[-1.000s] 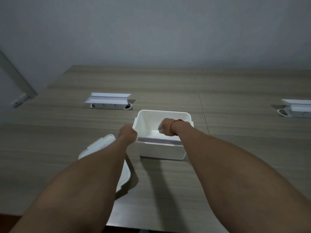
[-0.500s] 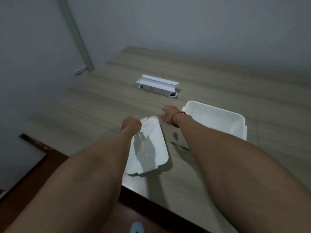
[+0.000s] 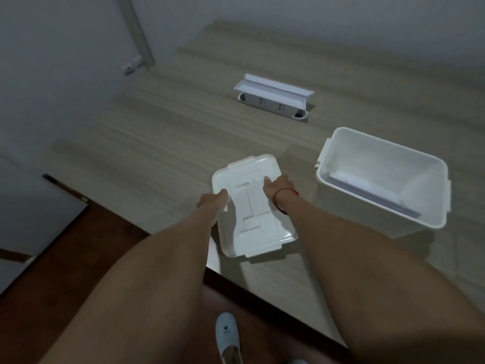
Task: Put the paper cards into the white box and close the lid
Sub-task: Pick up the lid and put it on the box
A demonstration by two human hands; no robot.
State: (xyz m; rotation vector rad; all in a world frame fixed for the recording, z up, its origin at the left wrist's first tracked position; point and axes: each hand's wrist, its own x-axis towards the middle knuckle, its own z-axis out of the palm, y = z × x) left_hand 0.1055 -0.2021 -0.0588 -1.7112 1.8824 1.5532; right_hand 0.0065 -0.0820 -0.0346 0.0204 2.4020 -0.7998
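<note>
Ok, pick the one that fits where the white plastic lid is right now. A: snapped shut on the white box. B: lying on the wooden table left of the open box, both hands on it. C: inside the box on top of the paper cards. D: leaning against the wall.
B: the white plastic lid lies on the wooden table, with the left hand and right hand on its sides; the white box stands open.

Both bare forearms reach forward and slightly inward from the bottom of the view. The left hand [image 3: 212, 202] is curled, knuckles up, its fingers [image 3: 222, 192] bent down at their tips. The right hand [image 3: 278, 183] lies a little farther forward, palm down, fingers [image 3: 267, 180] pointing left. A thin red string circles the right wrist. The 2 hands are apart.
</note>
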